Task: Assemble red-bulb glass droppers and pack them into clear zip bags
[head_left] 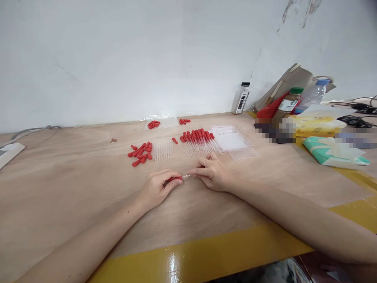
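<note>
My left hand (161, 185) pinches a red rubber dropper bulb (176, 179) just above the table. A clear glass dropper tube (186, 176) runs from the bulb's mouth to my right hand (212, 173), whose fingers are closed on its other end. How deep the tube sits in the bulb is hidden. Beyond my left hand lie loose red bulbs (143, 153) in a pile, beside a row of bare glass tubes (163, 150). Several droppers with red bulbs fitted (198, 136) are lined up behind my right hand, with one lying apart at their left.
Clear plastic bags (232, 138) lie right of the droppers; another bag (165, 122) with red bulbs rests near the wall. Bottles (242, 100), a grey bag (284, 86) and tissue packs (331, 152) stand at the right. A power strip (11, 153) is far left.
</note>
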`<state>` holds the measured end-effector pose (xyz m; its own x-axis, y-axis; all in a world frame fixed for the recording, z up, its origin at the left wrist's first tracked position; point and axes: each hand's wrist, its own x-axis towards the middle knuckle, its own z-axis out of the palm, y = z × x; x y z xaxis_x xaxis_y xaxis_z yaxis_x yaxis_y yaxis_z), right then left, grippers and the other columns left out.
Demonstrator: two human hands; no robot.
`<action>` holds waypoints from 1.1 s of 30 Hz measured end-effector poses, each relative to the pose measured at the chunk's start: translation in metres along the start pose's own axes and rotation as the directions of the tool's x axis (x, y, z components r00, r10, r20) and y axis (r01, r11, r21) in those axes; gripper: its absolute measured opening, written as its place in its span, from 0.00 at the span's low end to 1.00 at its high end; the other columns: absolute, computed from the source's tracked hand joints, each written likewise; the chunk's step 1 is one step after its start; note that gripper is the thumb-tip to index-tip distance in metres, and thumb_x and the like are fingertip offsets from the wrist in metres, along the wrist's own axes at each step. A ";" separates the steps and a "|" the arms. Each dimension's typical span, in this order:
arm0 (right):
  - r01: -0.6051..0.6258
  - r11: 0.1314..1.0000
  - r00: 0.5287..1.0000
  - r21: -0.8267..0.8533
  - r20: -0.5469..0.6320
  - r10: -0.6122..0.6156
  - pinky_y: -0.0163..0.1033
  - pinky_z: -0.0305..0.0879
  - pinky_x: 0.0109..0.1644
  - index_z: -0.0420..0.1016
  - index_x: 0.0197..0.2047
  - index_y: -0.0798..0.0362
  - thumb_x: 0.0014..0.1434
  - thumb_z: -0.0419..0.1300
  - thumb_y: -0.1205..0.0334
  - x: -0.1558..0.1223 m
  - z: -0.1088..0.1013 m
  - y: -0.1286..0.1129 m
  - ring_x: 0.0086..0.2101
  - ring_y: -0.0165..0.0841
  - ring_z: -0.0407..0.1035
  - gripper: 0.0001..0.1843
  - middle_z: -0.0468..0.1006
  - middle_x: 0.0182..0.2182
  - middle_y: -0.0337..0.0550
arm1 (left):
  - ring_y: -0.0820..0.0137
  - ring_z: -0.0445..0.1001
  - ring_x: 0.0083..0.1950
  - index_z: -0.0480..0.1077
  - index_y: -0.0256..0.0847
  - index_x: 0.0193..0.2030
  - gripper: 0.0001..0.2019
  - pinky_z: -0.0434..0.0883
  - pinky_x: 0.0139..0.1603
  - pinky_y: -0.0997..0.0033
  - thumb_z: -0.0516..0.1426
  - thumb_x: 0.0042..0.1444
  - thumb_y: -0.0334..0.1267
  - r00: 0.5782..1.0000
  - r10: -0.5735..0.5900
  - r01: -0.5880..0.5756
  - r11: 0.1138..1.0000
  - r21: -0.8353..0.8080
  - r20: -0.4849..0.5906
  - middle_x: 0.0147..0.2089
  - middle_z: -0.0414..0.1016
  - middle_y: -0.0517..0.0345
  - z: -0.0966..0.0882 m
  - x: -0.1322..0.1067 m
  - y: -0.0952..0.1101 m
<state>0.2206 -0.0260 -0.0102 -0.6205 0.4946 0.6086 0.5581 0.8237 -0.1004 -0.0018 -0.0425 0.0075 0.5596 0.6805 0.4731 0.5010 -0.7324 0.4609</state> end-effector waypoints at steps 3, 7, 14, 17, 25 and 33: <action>0.020 0.999 1.000 -0.047 -0.001 -0.020 0.39 0.46 0.37 0.76 0.40 0.52 0.58 0.50 0.66 0.003 0.000 -0.005 0.27 0.27 0.58 0.13 0.68 0.25 0.40 | 0.75 0.68 0.28 0.70 0.39 0.34 0.07 0.65 0.29 0.76 0.54 0.55 0.39 1.000 -0.015 0.016 1.000 0.024 -0.023 0.30 0.73 0.59 0.001 -0.001 -0.003; 0.001 0.999 1.000 -0.052 0.022 0.001 0.39 0.45 0.36 0.75 0.38 0.54 0.59 0.48 0.65 0.006 0.000 -0.014 0.24 0.27 0.54 0.14 0.68 0.25 0.40 | 0.76 0.67 0.27 0.70 0.39 0.33 0.06 0.65 0.30 0.75 0.55 0.55 0.39 1.000 0.013 -0.012 0.999 0.051 -0.015 0.28 0.72 0.60 0.001 0.000 -0.004; -0.060 0.997 0.993 0.049 0.101 0.055 0.39 0.44 0.36 0.72 0.35 0.56 0.61 0.47 0.64 0.009 0.001 -0.021 0.24 0.26 0.57 0.13 0.73 0.27 0.41 | 0.75 0.67 0.27 0.69 0.39 0.32 0.06 0.64 0.33 0.72 0.55 0.55 0.39 0.997 0.074 -0.072 0.992 0.100 -0.024 0.28 0.72 0.60 0.001 0.001 -0.002; -0.079 0.996 0.987 0.051 0.148 0.070 0.38 0.44 0.36 0.72 0.36 0.56 0.61 0.46 0.64 0.012 -0.001 -0.021 0.25 0.26 0.59 0.13 0.74 0.27 0.41 | 0.75 0.67 0.28 0.69 0.39 0.33 0.05 0.64 0.33 0.72 0.55 0.54 0.38 0.996 0.081 -0.077 0.991 0.109 -0.036 0.28 0.72 0.61 0.001 0.002 -0.004; -0.075 0.984 0.982 -0.159 0.158 0.100 0.40 0.47 0.37 0.75 0.35 0.54 0.59 0.50 0.63 0.017 -0.014 -0.020 0.33 0.33 0.64 0.12 0.75 0.29 0.44 | 0.75 0.66 0.28 0.69 0.41 0.38 0.07 0.66 0.31 0.74 0.57 0.52 0.38 0.983 0.006 0.008 0.997 0.078 -0.183 0.31 0.70 0.60 -0.005 0.004 -0.021; -0.696 0.706 0.716 0.133 0.057 0.696 0.34 0.60 0.34 0.74 0.37 0.54 0.52 0.54 0.61 0.046 -0.005 0.022 0.32 0.31 0.70 0.11 0.77 0.31 0.42 | 0.76 0.63 0.23 0.68 0.40 0.39 0.11 0.62 0.25 0.75 0.54 0.53 0.43 0.958 -0.285 0.287 0.949 0.130 -0.035 0.24 0.66 0.64 -0.016 0.002 -0.047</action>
<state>0.2068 0.0131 0.0195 -0.0873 0.9429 0.3214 0.7527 0.2738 -0.5988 -0.0353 -0.0061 -0.0013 0.3707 0.8611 0.3480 0.7220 -0.5028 0.4752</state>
